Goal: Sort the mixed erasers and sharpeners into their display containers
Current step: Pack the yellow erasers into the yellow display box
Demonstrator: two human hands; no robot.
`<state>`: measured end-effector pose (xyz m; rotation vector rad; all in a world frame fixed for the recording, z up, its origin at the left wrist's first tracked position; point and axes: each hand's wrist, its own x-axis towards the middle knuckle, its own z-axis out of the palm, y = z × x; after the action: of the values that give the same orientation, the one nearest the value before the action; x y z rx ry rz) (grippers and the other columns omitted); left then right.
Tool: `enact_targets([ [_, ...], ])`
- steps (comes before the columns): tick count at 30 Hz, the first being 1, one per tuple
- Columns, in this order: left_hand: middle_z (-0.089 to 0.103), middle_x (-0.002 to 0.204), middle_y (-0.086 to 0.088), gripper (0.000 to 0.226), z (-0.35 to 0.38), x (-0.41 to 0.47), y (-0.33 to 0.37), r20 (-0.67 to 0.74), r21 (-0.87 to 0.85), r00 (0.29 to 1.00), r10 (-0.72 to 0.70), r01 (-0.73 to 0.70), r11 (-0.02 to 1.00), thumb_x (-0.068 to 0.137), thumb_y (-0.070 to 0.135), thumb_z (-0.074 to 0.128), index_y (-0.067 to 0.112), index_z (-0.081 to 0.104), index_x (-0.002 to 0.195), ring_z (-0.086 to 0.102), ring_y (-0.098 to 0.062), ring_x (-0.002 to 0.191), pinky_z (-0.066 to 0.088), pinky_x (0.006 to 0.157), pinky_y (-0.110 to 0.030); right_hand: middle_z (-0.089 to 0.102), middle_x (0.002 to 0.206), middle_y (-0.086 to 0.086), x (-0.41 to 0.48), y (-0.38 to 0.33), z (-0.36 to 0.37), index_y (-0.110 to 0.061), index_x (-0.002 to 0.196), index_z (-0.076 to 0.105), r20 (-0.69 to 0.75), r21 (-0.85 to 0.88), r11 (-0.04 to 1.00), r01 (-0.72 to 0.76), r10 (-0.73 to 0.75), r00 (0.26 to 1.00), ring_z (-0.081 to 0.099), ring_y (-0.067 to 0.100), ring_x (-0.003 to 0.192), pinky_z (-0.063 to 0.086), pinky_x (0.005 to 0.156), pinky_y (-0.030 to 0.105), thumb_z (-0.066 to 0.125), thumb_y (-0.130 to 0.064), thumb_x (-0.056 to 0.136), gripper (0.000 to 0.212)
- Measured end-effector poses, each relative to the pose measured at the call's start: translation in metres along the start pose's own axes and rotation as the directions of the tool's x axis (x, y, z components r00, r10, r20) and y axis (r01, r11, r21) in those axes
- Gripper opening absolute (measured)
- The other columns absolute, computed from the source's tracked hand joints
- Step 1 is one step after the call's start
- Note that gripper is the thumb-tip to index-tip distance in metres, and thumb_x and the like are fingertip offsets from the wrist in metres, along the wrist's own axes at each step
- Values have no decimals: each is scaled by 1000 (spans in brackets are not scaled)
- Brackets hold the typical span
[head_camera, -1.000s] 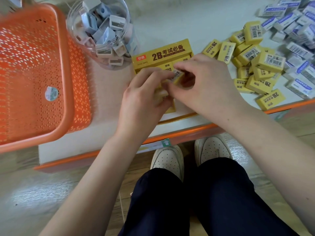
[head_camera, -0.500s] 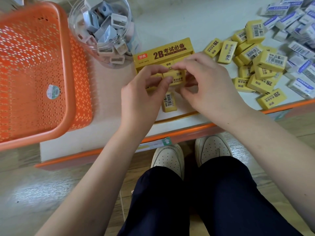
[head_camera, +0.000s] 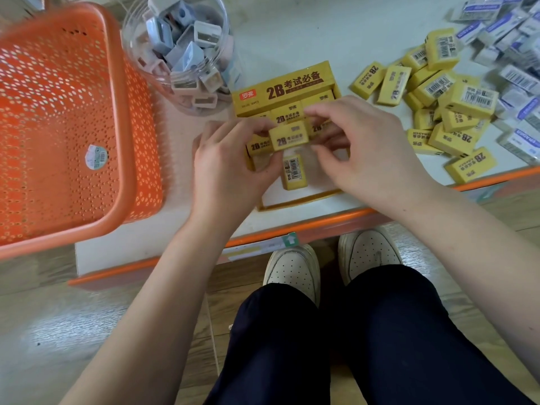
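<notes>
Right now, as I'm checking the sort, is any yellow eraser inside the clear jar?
No, the clear jar shows only pale sharpeners, while the yellow erasers lie outside it.

White shelf (head_camera: 292, 33), orange front edge; wood-plank floor (head_camera: 58, 340).

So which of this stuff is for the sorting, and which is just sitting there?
For the job:
yellow eraser, pinched between the left hand and the right hand
yellow display box
loose yellow erasers
white and blue erasers
jar of sharpeners

Just lying about:
orange basket
shelf label
</notes>
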<state>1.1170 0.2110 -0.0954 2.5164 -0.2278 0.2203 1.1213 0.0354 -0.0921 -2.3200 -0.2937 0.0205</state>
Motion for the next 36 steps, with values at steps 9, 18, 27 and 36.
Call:
enact_targets([
  [9,53,104,12,35,-20,-7,-31,97,-24,995,-39,41,999,71,42,64,26,68,102,52,-32,104,43,89,-43,52,117,-1,3,-18,15,-15,124,45,224,-339,941,-2,83,971,48,16,107,38,86,26,65,-55,77,65],
  [18,43,113,5,39,-17,0,-15,263,221,960,-99,40,974,66,42,71,29,65,102,34,-21,107,36,94,-42,57,104,10,-4,-5,15,-5,108,60,-7,-274,962,-12,11,1000,53,27,101,29,79,20,62,-12,79,30],
  [27,46,122,4,30,-5,-3,-5,180,265,975,-129,78,961,72,36,74,28,67,100,38,-26,112,35,94,-40,57,104,11,-4,3,20,-5,105,63,-75,-208,977,-44,29,997,55,28,100,30,77,16,63,-10,76,29],
  [36,52,117,6,30,4,-9,3,42,211,946,-323,307,928,78,32,71,29,60,106,44,-20,106,37,81,-30,57,102,13,-6,10,25,-3,104,62,-94,-215,977,-15,-5,996,54,27,98,34,78,22,64,-11,74,31],
])
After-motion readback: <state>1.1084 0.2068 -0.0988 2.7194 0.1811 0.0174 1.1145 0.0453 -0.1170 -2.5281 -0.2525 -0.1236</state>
